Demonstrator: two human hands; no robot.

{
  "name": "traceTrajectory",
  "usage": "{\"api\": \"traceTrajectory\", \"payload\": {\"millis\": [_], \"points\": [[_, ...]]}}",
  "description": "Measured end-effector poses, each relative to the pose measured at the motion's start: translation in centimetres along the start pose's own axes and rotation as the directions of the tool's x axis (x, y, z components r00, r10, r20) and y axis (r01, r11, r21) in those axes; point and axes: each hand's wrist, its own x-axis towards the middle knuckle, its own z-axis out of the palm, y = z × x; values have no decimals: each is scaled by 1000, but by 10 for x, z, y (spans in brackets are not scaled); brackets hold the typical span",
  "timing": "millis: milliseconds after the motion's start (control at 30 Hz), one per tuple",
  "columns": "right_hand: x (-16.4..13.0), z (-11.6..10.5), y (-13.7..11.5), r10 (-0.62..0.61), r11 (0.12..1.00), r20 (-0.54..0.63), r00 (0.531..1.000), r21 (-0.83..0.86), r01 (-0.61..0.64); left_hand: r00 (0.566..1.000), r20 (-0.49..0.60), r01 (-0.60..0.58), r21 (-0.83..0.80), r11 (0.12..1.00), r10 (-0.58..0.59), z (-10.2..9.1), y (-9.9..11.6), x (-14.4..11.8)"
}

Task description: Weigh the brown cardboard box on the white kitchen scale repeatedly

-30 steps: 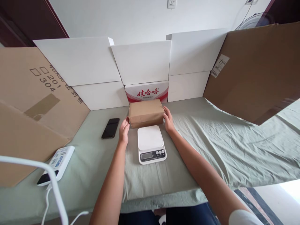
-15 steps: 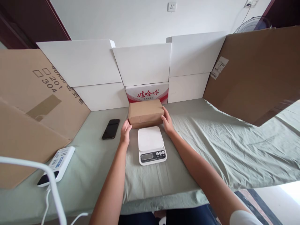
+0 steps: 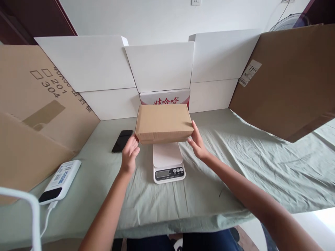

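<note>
A closed brown cardboard box (image 3: 163,122) is held in the air between my two hands, above the back part of a white kitchen scale (image 3: 168,162). My left hand (image 3: 129,154) grips its left end from below and my right hand (image 3: 197,143) grips its right end. The scale lies flat on the pale green cloth (image 3: 235,164), its display and buttons facing me. Whether the box touches the scale's platform I cannot tell.
A black phone (image 3: 122,141) lies left of the scale. A white power bank (image 3: 60,180) with a cable sits at the near left. White cartons (image 3: 159,66), a red-printed carton (image 3: 165,99) and brown cardboard sheets (image 3: 285,76) wall in the table.
Both hands closed on the box, lifted it off the cloth behind the scale and brought it toward me, over the scale. The view also shifted slightly.
</note>
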Motion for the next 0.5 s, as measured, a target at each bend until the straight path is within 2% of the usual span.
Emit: {"api": "traceTrajectory", "payload": {"millis": [133, 233, 367, 500], "points": [[-35, -11, -6, -17, 998, 30, 999, -53, 19, 998, 7, 65, 25, 998, -65, -10, 3, -53], [-53, -14, -9, -15, 997, 46, 999, -69, 18, 992, 32, 121, 44, 992, -122, -18, 0, -80], [-62, -14, -9, 1, 996, 54, 999, -90, 4, 986, -9, 167, 72, 983, -167, -25, -3, -93], [-62, -14, -7, 2, 996, 60, 998, -86, 4, 988, -23, 156, 67, 985, -155, -26, -4, -95]]}}
